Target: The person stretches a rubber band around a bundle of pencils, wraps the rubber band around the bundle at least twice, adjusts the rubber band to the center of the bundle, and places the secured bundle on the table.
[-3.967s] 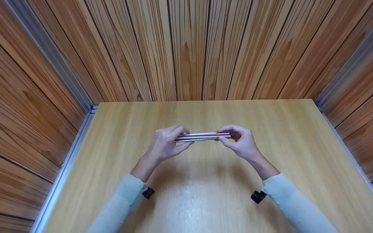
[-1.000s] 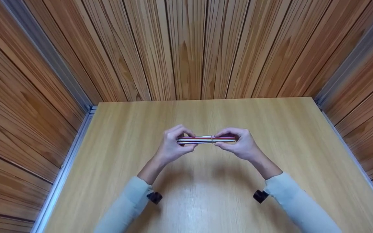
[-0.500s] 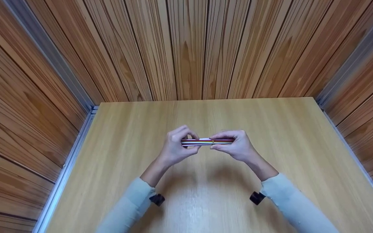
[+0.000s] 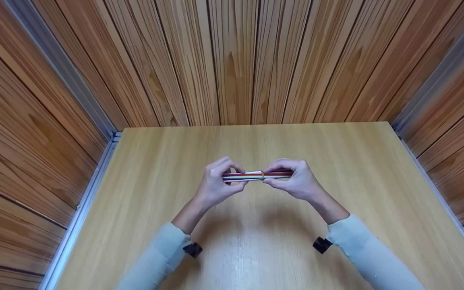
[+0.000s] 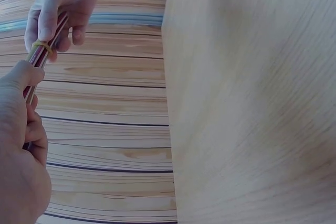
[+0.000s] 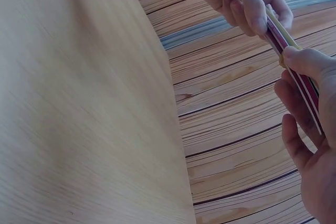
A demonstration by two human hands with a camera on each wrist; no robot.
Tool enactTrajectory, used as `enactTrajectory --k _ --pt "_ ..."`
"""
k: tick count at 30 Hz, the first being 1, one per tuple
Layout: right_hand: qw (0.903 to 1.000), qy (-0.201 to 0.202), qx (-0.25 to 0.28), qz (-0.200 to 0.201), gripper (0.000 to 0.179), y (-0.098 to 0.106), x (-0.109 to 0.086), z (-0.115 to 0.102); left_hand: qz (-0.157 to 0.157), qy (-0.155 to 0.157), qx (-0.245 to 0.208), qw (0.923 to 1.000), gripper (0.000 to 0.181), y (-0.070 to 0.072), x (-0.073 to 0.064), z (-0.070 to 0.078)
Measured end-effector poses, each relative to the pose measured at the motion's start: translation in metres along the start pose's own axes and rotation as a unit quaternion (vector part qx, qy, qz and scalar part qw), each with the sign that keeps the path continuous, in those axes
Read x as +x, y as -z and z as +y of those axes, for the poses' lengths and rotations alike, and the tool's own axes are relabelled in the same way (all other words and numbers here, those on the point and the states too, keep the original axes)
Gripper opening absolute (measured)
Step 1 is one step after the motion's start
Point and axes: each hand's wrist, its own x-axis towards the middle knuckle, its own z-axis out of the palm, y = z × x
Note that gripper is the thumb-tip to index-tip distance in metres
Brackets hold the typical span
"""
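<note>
A bundle of thin, pencil-like coloured sticks in red, white, yellow and purple lies level between my two hands, above the table. A yellow rubber band goes round the bundle near its middle. My left hand pinches the left part between thumb and fingers. Thumb and fingers of my right hand grip the right part, their tips right at the band. In the left wrist view, the red side of the bundle shows between both hands. The fingers cover much of both ends.
A light wooden table extends beneath both hands. Wood-plank walls rise at the back and sides, with a grey metal rail along the left edge. Small black devices sit at both sleeve cuffs.
Since four seconds ago, my hands have come closer together and the right fingers reach further along the bundle. The rubber band now sits nearer its middle. Over the last half second, little differs.
</note>
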Motion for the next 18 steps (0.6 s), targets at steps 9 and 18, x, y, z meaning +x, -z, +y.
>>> enactTrajectory --k 9,18 --pt "0.9995 0.028 0.01 0.006 0.026 -0.0045 0.0018 -0.0005 -0.013 -0.021 0.025 0.9994 0.022 -0.0064 0.0036 0.0055" --pt "0.9996 -0.028 -0.003 0.001 0.03 0.0042 0.0004 -0.0002 -0.03 -0.027 0.027 0.9988 0.022 -0.0026 0.0038 0.0029"
